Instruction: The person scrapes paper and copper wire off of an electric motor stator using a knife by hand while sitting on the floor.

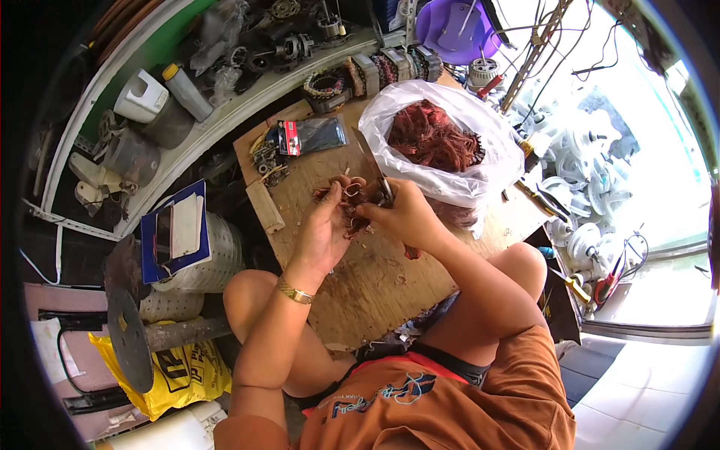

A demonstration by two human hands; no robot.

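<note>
My left hand (324,222) is closed on a small tangled bundle of reddish copper wire (349,196), held over a worn wooden board (375,300). My right hand (397,211) grips a knife (368,151) with its blade pointing up and away, while its thumb and fingers touch the bundle. Just beyond my hands, a white plastic bag (487,177) lies open around a pile of reddish wire scraps (429,139). A small package (311,136) lies to its left, beside some washers and small parts (268,161).
Wound motor cores (386,71) and a shelf of parts (289,45) line the back. A blue folder (154,247) rests on a drum at left, above a yellow bag (176,375). Pliers (540,199) sit at the board's right edge, beside pale round parts (585,187) along the window.
</note>
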